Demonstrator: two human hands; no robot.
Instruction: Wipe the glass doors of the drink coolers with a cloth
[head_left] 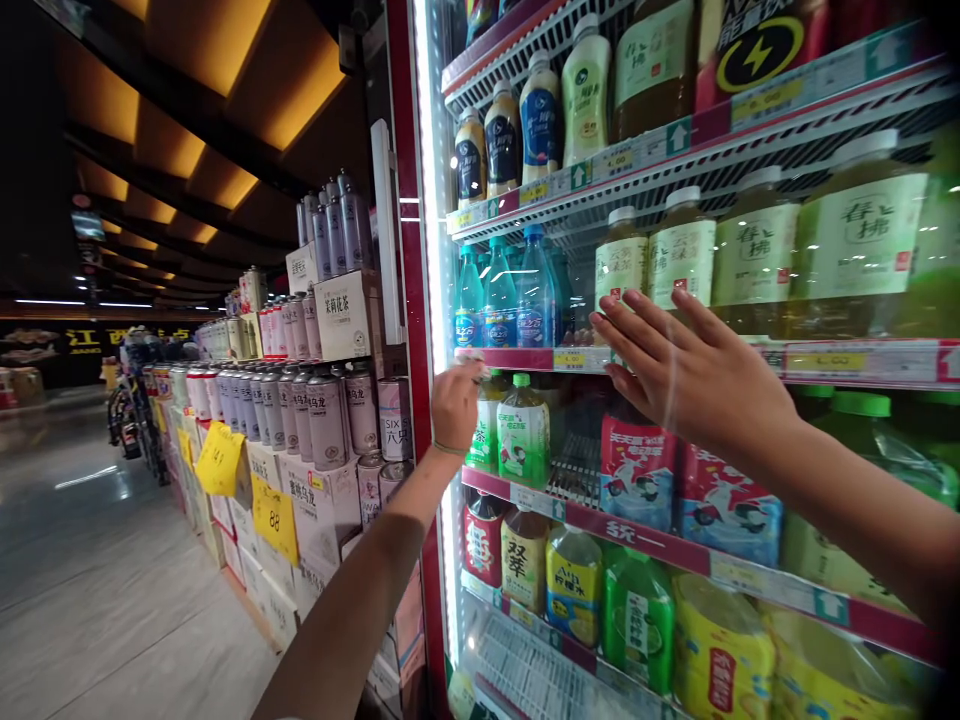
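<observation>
My left hand (454, 408) is closed at the left edge of a drinks cooler. A scrap of crumpled white cloth (471, 358) shows above its fingers; most of it is hidden in the hand. My right hand (679, 365) is held flat with fingers stretched out in front of the middle shelf, at what looks like the cooler's glass door. Behind it stand tea bottles with pale labels (754, 245). Blue-green bottles (499, 295) are between the two hands, and a green bottle (523, 430) is just right of my left hand.
A bright light strip (442, 560) and dark red frame (421, 300) edge the cooler. To the left, stacked cartons (319, 510) carry many cans (324, 415) and yellow price signs (274, 520). A grey floor (112, 580) runs alongside.
</observation>
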